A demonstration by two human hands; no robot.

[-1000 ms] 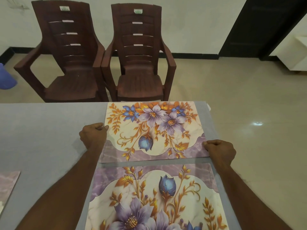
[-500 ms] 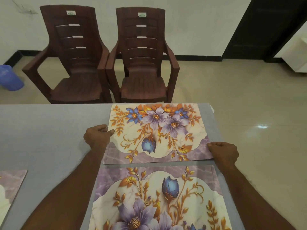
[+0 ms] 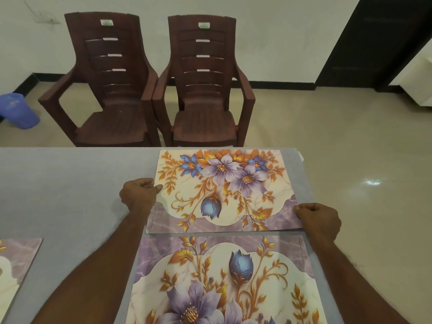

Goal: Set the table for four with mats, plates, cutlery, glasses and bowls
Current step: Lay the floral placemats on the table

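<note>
A floral mat [image 3: 222, 190] with purple and blue flowers lies flat at the far right of the grey table [image 3: 70, 188]. My left hand [image 3: 139, 194] pinches its left edge with curled fingers. My right hand [image 3: 319, 218] grips its right edge near the near corner. A second floral mat [image 3: 222, 281] lies just in front of it, between my forearms. The corner of a third mat [image 3: 16, 265] shows at the left edge of the view.
Two dark brown plastic chairs [image 3: 112, 90] [image 3: 203, 90] stand side by side behind the table's far edge. A blue bucket [image 3: 17, 111] sits on the floor at the left. The table's right edge runs just beyond the mats, with tiled floor past it.
Both hands keep their hold on the far mat's edges, and the mat has stayed in place on the table. The view has tilted slightly, showing more of the chairs and bucket.
</note>
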